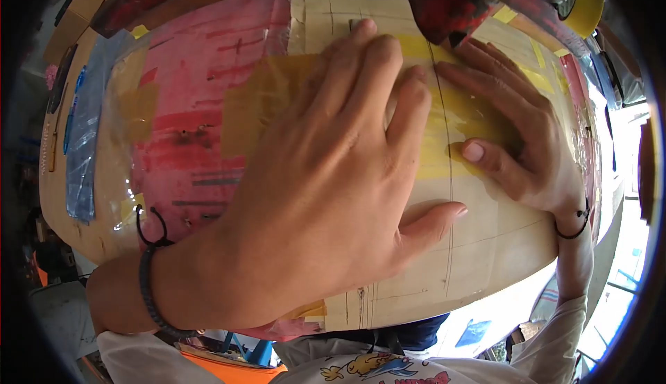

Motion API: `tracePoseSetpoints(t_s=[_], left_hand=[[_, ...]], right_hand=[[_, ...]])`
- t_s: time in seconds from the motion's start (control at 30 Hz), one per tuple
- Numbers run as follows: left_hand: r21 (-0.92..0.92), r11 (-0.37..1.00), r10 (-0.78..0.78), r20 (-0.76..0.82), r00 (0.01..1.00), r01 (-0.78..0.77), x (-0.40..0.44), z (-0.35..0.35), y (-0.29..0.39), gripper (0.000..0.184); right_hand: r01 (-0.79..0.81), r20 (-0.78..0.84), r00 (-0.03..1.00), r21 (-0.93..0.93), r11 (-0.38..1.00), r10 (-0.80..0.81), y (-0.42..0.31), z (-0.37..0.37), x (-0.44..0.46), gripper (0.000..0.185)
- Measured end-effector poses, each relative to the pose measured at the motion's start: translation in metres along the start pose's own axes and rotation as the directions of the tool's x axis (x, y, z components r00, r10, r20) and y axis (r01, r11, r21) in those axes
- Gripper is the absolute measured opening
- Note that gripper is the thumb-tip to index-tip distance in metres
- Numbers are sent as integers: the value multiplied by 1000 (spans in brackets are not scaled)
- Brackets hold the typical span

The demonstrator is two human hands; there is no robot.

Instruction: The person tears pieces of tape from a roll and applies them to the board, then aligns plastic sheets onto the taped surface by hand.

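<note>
My left hand (pixel 333 162) lies flat with its fingers stretched forward and its thumb out to the side. It rests on a beige sheet (pixel 409 259) marked with thin dark lines, and its fingertips reach a small dark piece near the top. My right hand (pixel 520 113) is spread on a glossy yellow tape strip (pixel 444 151) across that sheet, its thumb apart from the fingers. Neither hand grasps anything that I can see. Left of my left hand are a pink-red sheet (pixel 194 92) under clear film and a brown-yellow tape patch (pixel 243 106).
A worn red-and-black metal part (pixel 444 9) hangs down close above my fingers. At the upper right stands a yellow roll (pixel 583 2). A blue plastic strip (pixel 87 169) and a blue pen (pixel 71 117) lie along the table's left side.
</note>
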State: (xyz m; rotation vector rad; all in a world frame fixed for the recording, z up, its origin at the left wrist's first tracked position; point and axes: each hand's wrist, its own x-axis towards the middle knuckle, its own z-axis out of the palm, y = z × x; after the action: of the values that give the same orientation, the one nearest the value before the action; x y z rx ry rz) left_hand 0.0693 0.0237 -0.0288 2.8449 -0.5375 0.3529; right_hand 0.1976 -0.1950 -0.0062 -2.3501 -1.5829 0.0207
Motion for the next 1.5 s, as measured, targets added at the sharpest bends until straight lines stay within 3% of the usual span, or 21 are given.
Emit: tracePoseSetpoints(t_s=[0.43, 0.67, 0.7, 0.87, 0.9, 1.03, 1.1, 1.3, 1.5], left_hand=[[4, 1000, 14, -29, 999, -14, 1, -4, 2, 98], [-130, 989, -75, 10, 997, 75, 8, -2, 3, 99], [-133, 988, -76, 12, 997, 77, 8, -2, 3, 100], [-125, 989, -81, 9, 997, 82, 7, -4, 5, 97], [-117, 989, -91, -27, 996, 87, 6, -7, 9, 85], [93, 996, -6, -59, 998, 12, 3, -15, 18, 65], [100, 995, -9, -46, 999, 14, 2, -14, 19, 69], [44, 999, -26, -15, 1000, 27, 0, -20, 20, 77], [23, 999, -22, -4, 1000, 22, 0, -21, 19, 77]], right_hand=[[15, 3, 1000, -42, 999, -15, 3, 4, 2, 73], [12, -87, 996, 14, 1000, -11, 0, 1, -3, 49], [41, -161, 986, 13, 999, -38, -4, 3, -3, 39], [81, -242, 969, 117, 990, -51, -3, 5, 0, 31], [84, -240, 969, 134, 987, -50, -3, 4, -1, 30], [112, -271, 960, 159, 981, -65, -2, 0, -2, 26], [130, -291, 954, 177, 976, -75, -1, 3, -2, 23], [44, -263, 965, 192, 980, 9, -3, 1, -5, 23], [78, -231, 972, 168, 983, -38, -1, -2, -7, 35]])
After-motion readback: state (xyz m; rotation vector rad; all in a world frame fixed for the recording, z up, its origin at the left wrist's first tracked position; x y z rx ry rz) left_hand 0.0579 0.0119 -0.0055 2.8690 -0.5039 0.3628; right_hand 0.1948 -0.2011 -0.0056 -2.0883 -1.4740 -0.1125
